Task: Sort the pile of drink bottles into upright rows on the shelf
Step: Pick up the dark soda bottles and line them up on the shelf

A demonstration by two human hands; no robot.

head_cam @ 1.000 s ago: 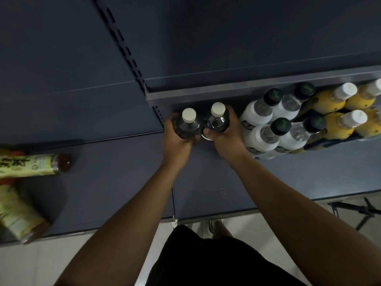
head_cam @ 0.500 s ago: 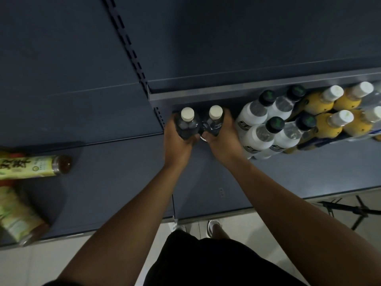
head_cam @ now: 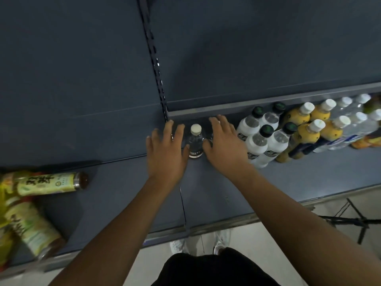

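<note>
— So, why are both hands spread flat at the centre of the frame?

— From the head view, I have my left hand (head_cam: 165, 150) and my right hand (head_cam: 223, 144) opened wide, fingers splayed, gripping nothing. The dark bottle (head_cam: 195, 142) stands upright between them, white cap up, at the left end of the shelf (head_cam: 268, 188). I'd say I set it there to begin a new column next to the white bottles (head_cam: 260, 139), so each kind keeps its own row.

— Does either hand touch it?

— My right thumb lies just beside its shoulder and my left palm just beside its label; whether skin meets plastic I can't say. There may be a second dark bottle under my right fingers, but it's hidden.

— What's left?

— The green tea bottles (head_cam: 43, 183) lie on their sides at the lower left, well apart from my hands. The yellow bottles (head_cam: 309, 131) at the right already stand in rows.
</note>
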